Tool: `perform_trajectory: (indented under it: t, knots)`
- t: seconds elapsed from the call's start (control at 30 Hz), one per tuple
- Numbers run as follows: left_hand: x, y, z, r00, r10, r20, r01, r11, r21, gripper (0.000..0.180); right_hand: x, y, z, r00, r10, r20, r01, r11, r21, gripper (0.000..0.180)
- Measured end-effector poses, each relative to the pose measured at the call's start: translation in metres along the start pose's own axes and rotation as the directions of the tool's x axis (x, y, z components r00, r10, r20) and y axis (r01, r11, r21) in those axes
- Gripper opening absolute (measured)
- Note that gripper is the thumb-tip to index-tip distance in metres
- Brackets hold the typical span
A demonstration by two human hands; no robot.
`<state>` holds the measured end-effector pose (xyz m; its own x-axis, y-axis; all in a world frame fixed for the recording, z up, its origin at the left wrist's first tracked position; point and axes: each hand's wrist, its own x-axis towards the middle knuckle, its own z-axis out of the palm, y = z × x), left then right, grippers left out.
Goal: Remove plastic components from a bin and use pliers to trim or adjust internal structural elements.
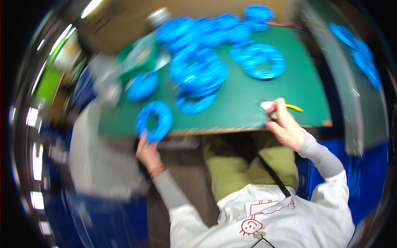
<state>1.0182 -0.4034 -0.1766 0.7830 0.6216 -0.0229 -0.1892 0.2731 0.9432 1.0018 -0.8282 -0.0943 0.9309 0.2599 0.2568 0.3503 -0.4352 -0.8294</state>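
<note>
At the table's near left edge, my left hand (pixel 149 153) grips the lower rim of a shiny blue ring-shaped coil (pixel 142 120), with its fingertips on the ring. Over the near right part of the table, the fingers of my right hand (pixel 286 127) are pinched together. A small white piece (pixel 266 106) shows at its fingertips, and a curved yellow handle-like part (pixel 295 108) sticks out beyond the fingers. Blur and the fingers hide what exactly is in the pinch. Several more blue coils (pixel 198 68) lie heaped and overlapping on the green tabletop (pixel 240 105).
A green container (pixel 124 68) with clear plastic stands at the left, beside a blue coil (pixel 142 86). Two overlapping coils (pixel 276 62) lie at the right. More blue coils (pixel 359 53) rest on a side surface (pixel 351 103). A whitish roll (pixel 159 17) sits at the back.
</note>
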Motion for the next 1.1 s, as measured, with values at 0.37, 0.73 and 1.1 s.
perform_trajectory:
  t: [0.37,0.73,1.1]
  knots:
    - [-0.002,-0.003,0.033,0.974,-0.01,-0.226,0.092,0.931,0.353,0.041,0.026,0.098,-0.281,0.732,-0.377,-0.567,-0.228,0.648,-0.726,0.017]
    - [-0.069,0.008,0.019,0.716,0.695,-0.058,-0.529,0.595,0.605,0.047,0.14,0.21,-0.394,0.843,0.029,-0.537,-0.537,0.102,-0.837,0.037]
    - [-0.245,-0.013,0.286,0.682,0.226,0.696,-0.064,0.966,-0.251,0.077,-0.014,-0.012,-0.191,0.982,-0.181,0.055,0.141,0.894,0.425,0.03]
